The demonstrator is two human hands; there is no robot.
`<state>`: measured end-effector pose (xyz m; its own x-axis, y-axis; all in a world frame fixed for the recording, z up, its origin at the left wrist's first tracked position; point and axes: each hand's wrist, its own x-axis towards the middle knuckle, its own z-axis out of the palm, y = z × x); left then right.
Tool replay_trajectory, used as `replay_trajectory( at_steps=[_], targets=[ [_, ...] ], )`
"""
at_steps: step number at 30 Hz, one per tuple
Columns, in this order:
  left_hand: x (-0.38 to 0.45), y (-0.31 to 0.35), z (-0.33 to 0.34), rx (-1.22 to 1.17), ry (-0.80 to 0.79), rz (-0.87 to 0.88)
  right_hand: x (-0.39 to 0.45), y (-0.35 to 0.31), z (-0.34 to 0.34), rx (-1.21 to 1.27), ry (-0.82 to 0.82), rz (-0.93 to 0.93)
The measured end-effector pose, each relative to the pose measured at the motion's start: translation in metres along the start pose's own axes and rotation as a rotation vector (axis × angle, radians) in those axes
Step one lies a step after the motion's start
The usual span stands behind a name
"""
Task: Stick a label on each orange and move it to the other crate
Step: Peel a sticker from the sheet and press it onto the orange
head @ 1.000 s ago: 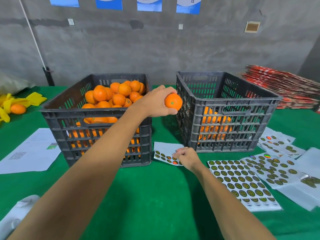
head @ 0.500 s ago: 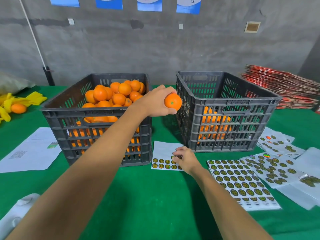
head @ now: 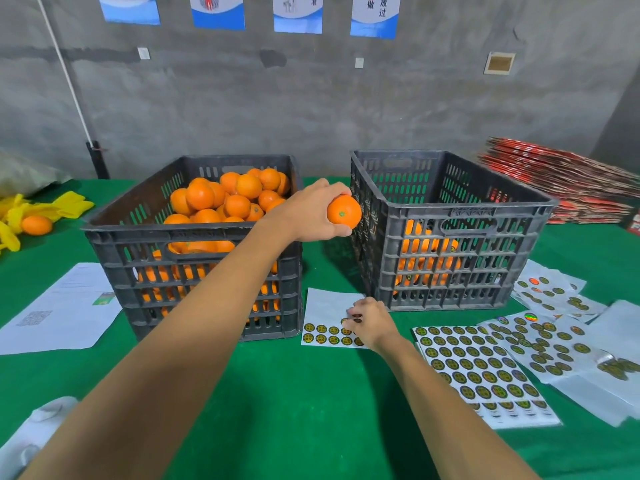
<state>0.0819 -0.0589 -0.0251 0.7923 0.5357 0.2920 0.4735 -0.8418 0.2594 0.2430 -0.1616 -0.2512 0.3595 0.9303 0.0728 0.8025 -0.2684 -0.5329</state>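
Peeling a label while holding an orange.
Left hand gripping orange steady; right hand pinching at sticker sheet, lifting one label cleanly by its edge.

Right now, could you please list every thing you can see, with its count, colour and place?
left crate: one, dark grey, left on the table, piled with oranges
right crate: one, dark grey, right of it, some oranges low inside
held orange: one, orange, in the air between the crates
small label sheet: one, white with round labels, in front of the gap
other label sheets: several, white, front right
loose orange: one, far left on yellow material
printed paper: one, white, left of the left crate
red flat stack: one pile, far right
table: green cover
left hand: grips the held orange
right hand: fingers curled on the small label sheet
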Motion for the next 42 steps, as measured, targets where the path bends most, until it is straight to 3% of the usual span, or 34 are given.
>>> replay_trajectory(
  at_steps=[18,23,30,33,37,42],
  targets=[
    [0.0,-0.001,0.0,-0.011,0.004,0.003,-0.016,0.01,0.018,-0.206,0.293,-0.207],
    [0.0,-0.002,0.0,-0.021,0.012,0.007,-0.017,0.007,0.017,-0.203,0.302,-0.247],
    [-0.001,-0.001,-0.001,-0.039,0.016,0.0,-0.02,-0.011,0.016,-0.439,0.195,-0.235],
    [0.001,-0.001,0.0,-0.041,0.014,-0.001,-0.023,-0.013,0.013,-0.32,0.218,-0.146],
    [0.003,-0.005,0.001,-0.083,0.04,0.009,-0.028,-0.02,-0.001,0.046,0.264,-0.129],
    [0.008,-0.01,0.001,-0.21,0.128,-0.046,-0.012,-0.067,-0.055,0.446,0.663,-0.201]
  ],
)
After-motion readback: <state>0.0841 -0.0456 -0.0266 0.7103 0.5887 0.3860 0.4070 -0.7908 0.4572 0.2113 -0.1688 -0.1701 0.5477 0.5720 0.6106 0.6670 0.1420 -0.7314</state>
